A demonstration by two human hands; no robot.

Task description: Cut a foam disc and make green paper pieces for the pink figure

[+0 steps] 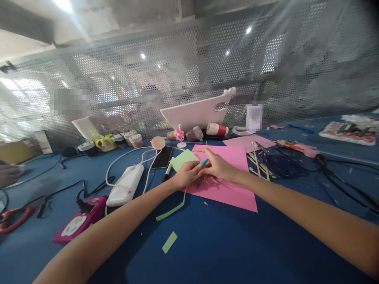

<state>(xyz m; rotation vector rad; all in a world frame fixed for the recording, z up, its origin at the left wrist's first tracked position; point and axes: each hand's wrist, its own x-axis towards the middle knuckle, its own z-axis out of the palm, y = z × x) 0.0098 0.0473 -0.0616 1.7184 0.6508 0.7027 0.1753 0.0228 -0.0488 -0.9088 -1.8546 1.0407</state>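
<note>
My left hand [186, 174] is closed on a light green paper piece [182, 159], holding it over a pink paper sheet [227, 188] on the blue table. My right hand [217, 165] sits right beside it, fingers curled around a small teal object [204, 162], possibly a pen or scissor handle, and touching the green paper. A long green paper strip [173, 209] hangs down from under my left hand onto the table.
A green scrap [169, 241] lies near me. A white power bank [125, 185] with cable, a phone [163, 157], a marker [167, 172], a magenta case [81, 220], wooden sticks [258, 165], black cables [334, 173], cups [217, 129] and a white foam board [198, 112] surround the work. A mesh screen [207, 59] stands behind.
</note>
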